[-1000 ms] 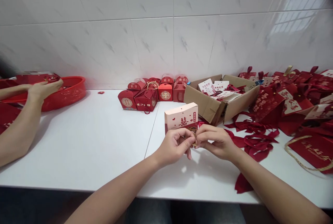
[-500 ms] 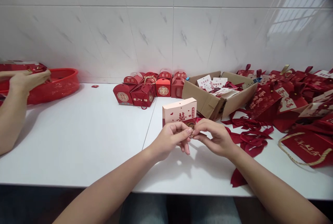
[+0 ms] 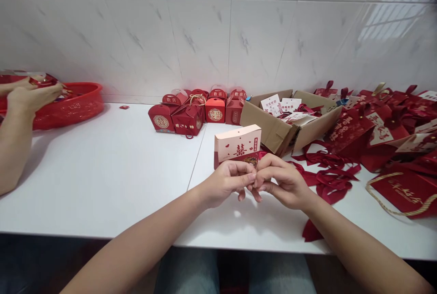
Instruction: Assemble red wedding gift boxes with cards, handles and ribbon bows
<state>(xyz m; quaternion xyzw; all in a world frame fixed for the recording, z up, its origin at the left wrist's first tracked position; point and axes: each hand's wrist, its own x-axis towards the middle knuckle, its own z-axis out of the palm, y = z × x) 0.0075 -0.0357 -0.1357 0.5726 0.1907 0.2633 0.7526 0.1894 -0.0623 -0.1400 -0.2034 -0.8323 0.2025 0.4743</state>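
Observation:
My left hand (image 3: pixel 230 182) and my right hand (image 3: pixel 282 180) meet fingertip to fingertip above the white table (image 3: pixel 143 185). Both are closed in a pinch, and whatever lies between the fingers is hidden or too small to name. Just behind them stands a white and red gift box (image 3: pixel 235 144) with a Chinese character and small hearts on its front; my hands cover its lower part. Dark red ribbon (image 3: pixel 332 185) lies in a loose heap to the right of my right hand.
An open cardboard box (image 3: pixel 316 128) holds printed white cards. Several red gift boxes (image 3: pixel 189 119) stand near the wall. Red bags (image 3: pixel 398 189) pile up at right. At far left, another person's hands (image 3: pixel 29 98) work over a red plastic basin (image 3: pixel 82 103).
My fingers have shifted slightly and drawn closer together, and the brownish bit visible between them before is now hidden. The view has tilted a little. The other person's hands moved slightly.

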